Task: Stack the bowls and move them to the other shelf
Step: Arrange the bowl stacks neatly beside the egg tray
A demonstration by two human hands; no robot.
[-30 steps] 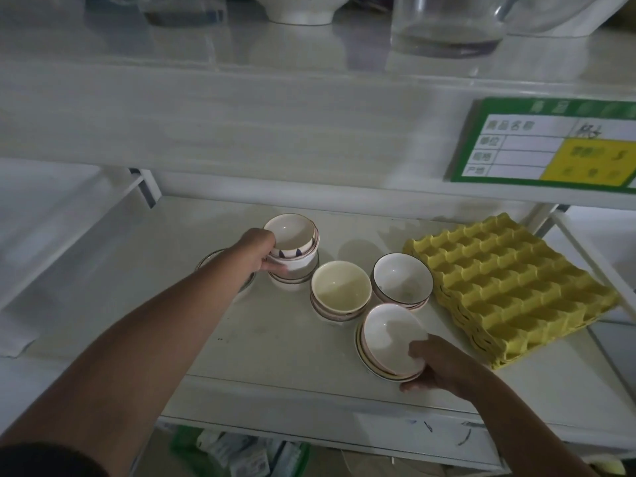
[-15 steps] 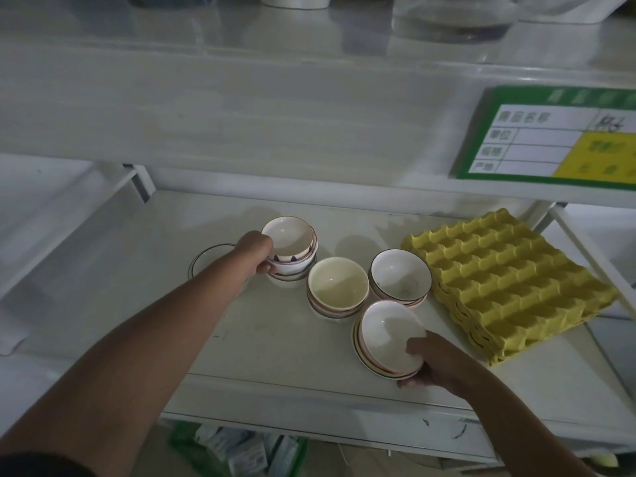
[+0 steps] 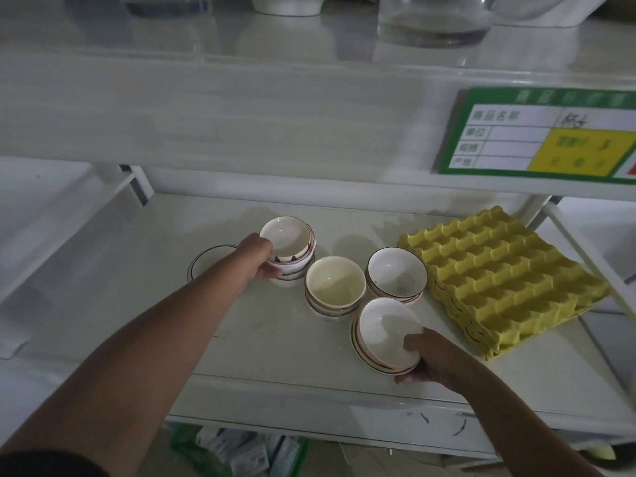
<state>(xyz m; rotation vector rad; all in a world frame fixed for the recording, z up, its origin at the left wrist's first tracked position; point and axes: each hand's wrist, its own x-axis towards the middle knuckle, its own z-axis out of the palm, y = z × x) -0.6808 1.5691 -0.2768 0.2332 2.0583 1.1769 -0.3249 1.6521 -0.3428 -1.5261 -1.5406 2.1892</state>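
Several small stacks of bowls stand on the white shelf (image 3: 268, 342). My left hand (image 3: 260, 258) grips the back-left stack (image 3: 287, 244), whose top bowl tilts toward me. My right hand (image 3: 428, 356) holds the front stack (image 3: 382, 333), tipped on edge with its white inside facing left. Between them sit a cream-lined stack (image 3: 335, 287) and a dark-rimmed stack (image 3: 395, 275), both upright and untouched. A single dark-rimmed bowl (image 3: 206, 261) lies behind my left forearm, partly hidden.
Yellow egg trays (image 3: 499, 273) are piled at the right of the shelf, close to the bowls. The upper shelf (image 3: 241, 108) overhangs, carrying a glass vessel (image 3: 433, 22) and a green price label (image 3: 540, 132). Packets (image 3: 237, 452) lie below.
The view has shifted slightly. Both hands stay on their stacks; the left stack looks a little more tilted toward me.
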